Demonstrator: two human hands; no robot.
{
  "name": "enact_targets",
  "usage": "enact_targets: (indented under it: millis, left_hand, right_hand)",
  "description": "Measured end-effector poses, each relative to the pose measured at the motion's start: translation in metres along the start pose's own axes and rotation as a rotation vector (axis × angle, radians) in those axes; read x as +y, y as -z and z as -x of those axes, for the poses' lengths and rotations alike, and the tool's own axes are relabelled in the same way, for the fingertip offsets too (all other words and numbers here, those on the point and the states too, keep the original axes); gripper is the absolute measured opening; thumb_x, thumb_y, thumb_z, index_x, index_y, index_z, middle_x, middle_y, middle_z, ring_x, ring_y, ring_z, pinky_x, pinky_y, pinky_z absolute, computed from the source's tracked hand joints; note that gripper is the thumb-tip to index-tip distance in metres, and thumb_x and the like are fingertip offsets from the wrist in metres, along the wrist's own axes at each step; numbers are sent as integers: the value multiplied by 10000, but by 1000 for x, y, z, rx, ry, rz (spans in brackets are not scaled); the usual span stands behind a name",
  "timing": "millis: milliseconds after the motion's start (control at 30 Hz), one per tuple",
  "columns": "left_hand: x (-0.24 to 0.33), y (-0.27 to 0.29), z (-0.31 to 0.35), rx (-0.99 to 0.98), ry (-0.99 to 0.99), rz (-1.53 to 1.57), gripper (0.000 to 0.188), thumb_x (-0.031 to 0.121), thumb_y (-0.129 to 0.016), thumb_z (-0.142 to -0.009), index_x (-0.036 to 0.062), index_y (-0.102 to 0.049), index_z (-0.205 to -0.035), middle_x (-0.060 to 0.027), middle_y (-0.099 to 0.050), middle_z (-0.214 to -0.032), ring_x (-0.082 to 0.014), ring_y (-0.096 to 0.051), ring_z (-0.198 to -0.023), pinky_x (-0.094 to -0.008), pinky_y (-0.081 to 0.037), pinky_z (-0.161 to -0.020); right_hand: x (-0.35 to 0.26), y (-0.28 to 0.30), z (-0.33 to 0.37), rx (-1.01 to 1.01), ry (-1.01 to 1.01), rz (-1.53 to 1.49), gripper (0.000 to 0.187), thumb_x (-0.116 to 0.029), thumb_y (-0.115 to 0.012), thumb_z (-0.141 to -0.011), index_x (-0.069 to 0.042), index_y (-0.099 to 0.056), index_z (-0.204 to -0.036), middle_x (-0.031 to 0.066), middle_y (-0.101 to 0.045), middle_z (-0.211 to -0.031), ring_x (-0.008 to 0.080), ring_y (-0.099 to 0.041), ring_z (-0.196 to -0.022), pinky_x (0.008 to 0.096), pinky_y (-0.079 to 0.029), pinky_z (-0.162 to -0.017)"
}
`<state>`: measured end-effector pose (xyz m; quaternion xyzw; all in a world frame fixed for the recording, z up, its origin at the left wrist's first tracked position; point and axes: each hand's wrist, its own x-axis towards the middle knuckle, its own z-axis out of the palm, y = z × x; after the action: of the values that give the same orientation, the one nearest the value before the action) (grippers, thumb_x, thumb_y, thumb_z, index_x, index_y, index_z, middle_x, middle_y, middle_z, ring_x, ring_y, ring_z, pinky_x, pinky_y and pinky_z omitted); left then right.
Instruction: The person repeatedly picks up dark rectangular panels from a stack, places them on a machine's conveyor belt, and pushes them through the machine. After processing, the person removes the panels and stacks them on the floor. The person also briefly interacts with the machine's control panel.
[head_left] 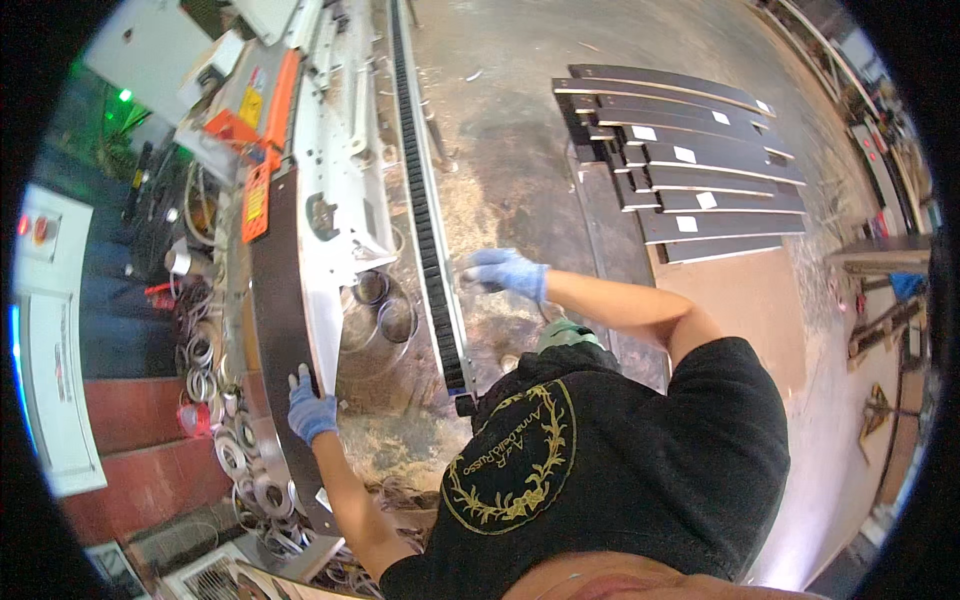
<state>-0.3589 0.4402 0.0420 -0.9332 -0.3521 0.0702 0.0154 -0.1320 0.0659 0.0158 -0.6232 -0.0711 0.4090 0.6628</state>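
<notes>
Two fabric-gloved hands [313, 411], L on long flat dk panel [277, 275].

Scuffed, stained grey-brown floor [520, 60] runs out toward twelve o'clock, small green light [125, 95] glowing at ten, white cabinet [62, 390] at nine, wooden framework [880, 330] at three, pale glare [795, 545] near four.

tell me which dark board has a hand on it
The long dark board lying along the machine at the left, under the gloved left hand; the other dark boards lie stacked at the upper right, untouched.
</notes>
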Motion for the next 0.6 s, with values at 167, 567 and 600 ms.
enact_targets:
  millis: [167, 567, 600]
  left_hand:
    - [32, 20, -31, -48, 5, -56, 809, 251, -723, -676, 272, -391, -1414, -96, -357, -1476, -247, -490, -1245, -361, -458, -969]
    - [104, 18, -132, 148, -97, -230, 869, 328, -723, -673, 220, -337, -1444, -152, -373, -1455, -300, -467, -1257, -387, -388, -1041]
    - [119, 9, -134, 299, -224, -250, 847, 372, -705, -681, 175, -360, -1429, -162, -401, -1430, -314, -464, -1245, -389, -372, -1050]
  right_hand:
    - [59, 118, 51, 451, -127, -311, 396, -293, -688, -843, -157, -580, -1199, 12, -638, -1058, 167, -623, -876, 352, -519, -773]
    - [29, 364, 58, 1334, -231, 1113, 463, -247, -610, -783, -210, -543, -1239, 126, -515, -1305, 327, -501, -1182, 457, -410, -972]
    - [23, 381, 56, 1279, -245, 1197, 467, -228, -590, -797, -218, -523, -1259, 119, -464, -1351, 325, -462, -1219, 459, -388, -992]
